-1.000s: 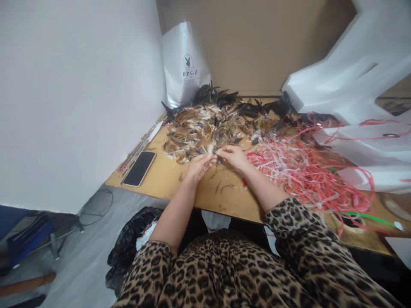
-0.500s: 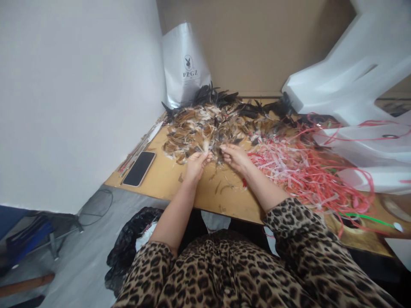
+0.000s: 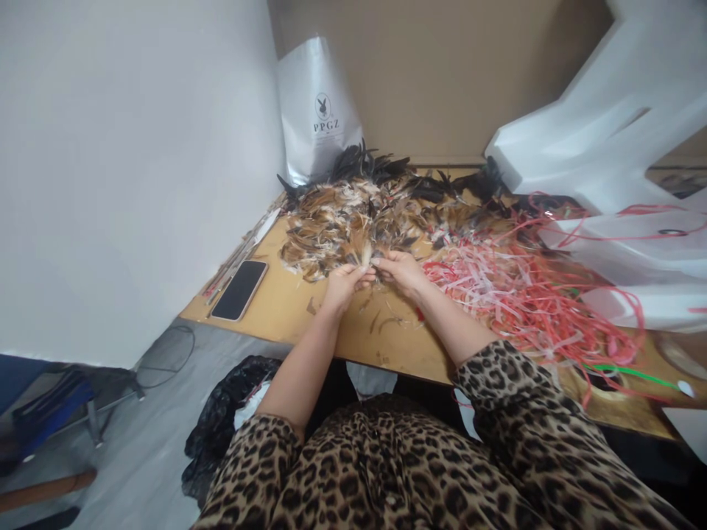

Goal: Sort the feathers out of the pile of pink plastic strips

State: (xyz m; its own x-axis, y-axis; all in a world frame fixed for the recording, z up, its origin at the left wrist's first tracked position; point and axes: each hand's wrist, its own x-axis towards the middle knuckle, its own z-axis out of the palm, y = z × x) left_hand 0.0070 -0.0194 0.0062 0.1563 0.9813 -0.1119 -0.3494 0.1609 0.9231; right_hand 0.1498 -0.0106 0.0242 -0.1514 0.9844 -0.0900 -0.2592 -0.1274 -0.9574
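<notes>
- Smartphone [image 3: 240,291], dark-screened: laid flat near the tabletop's [image 3: 353,335] left edge.
- Silver bag [image 3: 320,103], printed "PPGZ": stood upright behind the feathers.
- Feather pile [image 3: 317,228], brown and cream, backed by black plumes [image 3: 375,163]: spread loose; by far the larger share appears left unhandled.
- Left hand [image 3: 341,285]: thumb and fingers closed on the feather tuft's base.
- Feather tuft [image 3: 361,249], pale-based: held at the pile's near edge; apparently still being worked, its handling unfinished.
- Right hand [image 3: 403,271]: fingertips set at the same base; whether anything is pinched cannot be told.
- Ribbon heap [image 3: 524,294], red, pink and white: tangled, untouched.
</notes>
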